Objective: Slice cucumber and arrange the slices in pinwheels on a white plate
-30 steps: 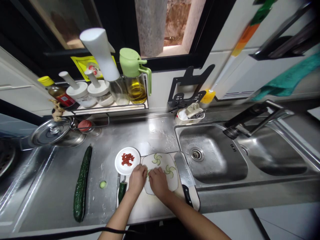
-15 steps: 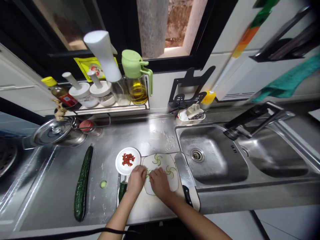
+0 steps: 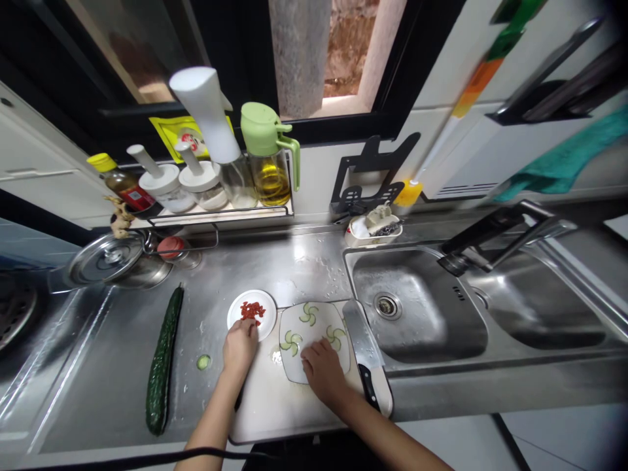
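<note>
My left hand [image 3: 239, 348] is at the near edge of a small white plate [image 3: 233, 315], its fingertips pinched together by the small red pieces [image 3: 252, 309]. Whether they grip a piece is too small to tell. My right hand [image 3: 324, 369] rests over the squarish white plate [image 3: 293, 369], fingers loosely bent and touching it, holding nothing that shows. Three pinwheels of thin cucumber slices lie on this plate: one at the top [image 3: 309, 314], one at the left [image 3: 291, 343], one at the right [image 3: 336, 337]. The plate sits on a cutting board [image 3: 275, 415].
A cleaver [image 3: 363, 340] lies along the board's right side. To the left are a whole cucumber [image 3: 164, 363] and a cucumber end [image 3: 203, 362]. The double sink [image 3: 417, 301] is on the right. A seasoning rack [image 3: 220, 212] and a lidded pot [image 3: 115, 258] stand behind.
My left hand has moved left, from the squarish plate to the small plate with red pieces. My right hand has shifted slightly right and nearer me, uncovering the left pinwheel.
</note>
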Demonstrator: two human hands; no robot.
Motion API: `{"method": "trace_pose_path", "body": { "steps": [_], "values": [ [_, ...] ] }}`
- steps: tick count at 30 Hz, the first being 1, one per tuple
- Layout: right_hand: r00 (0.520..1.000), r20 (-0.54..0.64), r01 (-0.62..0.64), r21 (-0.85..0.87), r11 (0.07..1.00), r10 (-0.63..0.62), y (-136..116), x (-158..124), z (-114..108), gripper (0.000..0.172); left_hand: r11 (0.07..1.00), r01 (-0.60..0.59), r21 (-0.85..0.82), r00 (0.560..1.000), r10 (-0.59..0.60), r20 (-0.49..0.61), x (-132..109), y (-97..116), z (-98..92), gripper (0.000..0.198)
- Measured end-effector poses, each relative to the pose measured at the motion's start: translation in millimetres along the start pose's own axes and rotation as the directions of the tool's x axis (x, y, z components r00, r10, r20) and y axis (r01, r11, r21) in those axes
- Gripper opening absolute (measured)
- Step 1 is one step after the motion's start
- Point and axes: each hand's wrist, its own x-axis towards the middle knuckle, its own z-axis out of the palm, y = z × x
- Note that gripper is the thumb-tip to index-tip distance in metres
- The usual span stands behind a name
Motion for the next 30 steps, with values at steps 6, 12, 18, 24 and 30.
{"method": "trace_pose_path", "body": {
  "steps": [6,12,18,24,30],
  "values": [
    [1.0,-0.004,0.015,0.009,1.0,-0.015,1.9,-3.5,1.0,0.015,1.0,-0.011,-0.005,1.0,0.011,-0.019,4.5,0.3,1.0,0.025],
    [1.0,0.011,0.014,0.0,1.0,-0.014,-0.8,-4.9,-1.9,0.015,0.999,-0.022,0.05,1.0,0.022,0.004,7.7,2.8,-4.0,0.024],
    [1.0,0.008,0.014,0.029,0.999,-0.014,-1.2,-4.7,-2.1,0.015,1.0,-0.012,0.011,1.0,0.012,-0.009,10.0,0.2,-5.6,0.02],
    [1.0,-0.007,0.021,0.034,0.999,-0.021,3.0,-4.6,-0.6,0.015,0.988,0.055,-0.142,0.996,-0.065,-0.06,-1.5,1.3,-10.7,0.02],
    [0.998,-0.053,0.047,0.038,0.998,-0.045,7.2,-0.3,-1.5,0.015,0.936,0.049,-0.349,0.998,-0.03,0.06,-29.6,29.0,1.0,0.028]
  ]
}}
